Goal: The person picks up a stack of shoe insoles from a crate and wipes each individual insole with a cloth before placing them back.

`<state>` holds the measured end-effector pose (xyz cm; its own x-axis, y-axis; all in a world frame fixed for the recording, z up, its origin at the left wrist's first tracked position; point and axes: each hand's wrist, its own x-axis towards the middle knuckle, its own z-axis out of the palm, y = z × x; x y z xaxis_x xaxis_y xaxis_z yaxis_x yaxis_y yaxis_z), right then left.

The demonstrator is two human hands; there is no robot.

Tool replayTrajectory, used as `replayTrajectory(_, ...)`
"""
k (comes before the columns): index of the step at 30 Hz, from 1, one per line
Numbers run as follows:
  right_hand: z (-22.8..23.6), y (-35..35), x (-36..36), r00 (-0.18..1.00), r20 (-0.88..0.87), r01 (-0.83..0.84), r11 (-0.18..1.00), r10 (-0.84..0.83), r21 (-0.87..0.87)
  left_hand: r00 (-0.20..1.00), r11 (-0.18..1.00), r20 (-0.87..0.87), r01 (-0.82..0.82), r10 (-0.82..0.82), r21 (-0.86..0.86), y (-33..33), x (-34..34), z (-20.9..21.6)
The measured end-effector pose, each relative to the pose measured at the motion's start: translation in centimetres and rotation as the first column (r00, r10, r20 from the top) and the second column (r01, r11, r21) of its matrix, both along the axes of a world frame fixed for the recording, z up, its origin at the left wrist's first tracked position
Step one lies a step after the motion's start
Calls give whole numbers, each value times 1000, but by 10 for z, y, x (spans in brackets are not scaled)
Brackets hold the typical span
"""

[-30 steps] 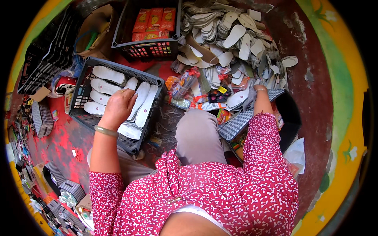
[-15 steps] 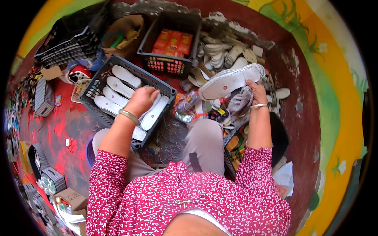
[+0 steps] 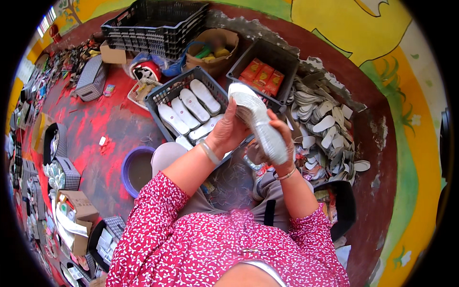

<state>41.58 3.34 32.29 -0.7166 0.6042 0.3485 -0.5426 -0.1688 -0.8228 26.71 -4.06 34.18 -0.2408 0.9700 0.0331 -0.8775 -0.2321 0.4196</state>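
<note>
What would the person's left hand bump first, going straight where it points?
Probably the stack of white insoles: the left hand seems to touch it; depth beyond is unclear.

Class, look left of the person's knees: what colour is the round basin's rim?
Purple; the rim shows best in the head view.

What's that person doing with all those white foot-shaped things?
Someone sitting down is holding a stack of white insoles up in the air, with the left hand and right hand on either side of it. More white insoles lie in the dark plastic crate just beyond the left hand. A big messy pile of loose insoles is on the floor to the right.
</note>
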Motion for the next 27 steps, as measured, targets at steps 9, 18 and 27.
replayTrajectory(9,29,2,-6,818,499,-117,766,-286,632,995,997,90,-51,46,61,-3,-43,-9)
replayTrajectory(18,20,-12,-44,655,630,-54,805,-418,590,971,985,-173,-173,168,-15,10,-41,-32)
replayTrajectory(27,13,12,-41,851,523,10,995,43,-99,979,998,-198,-63,56,-31,15,-38,-39)
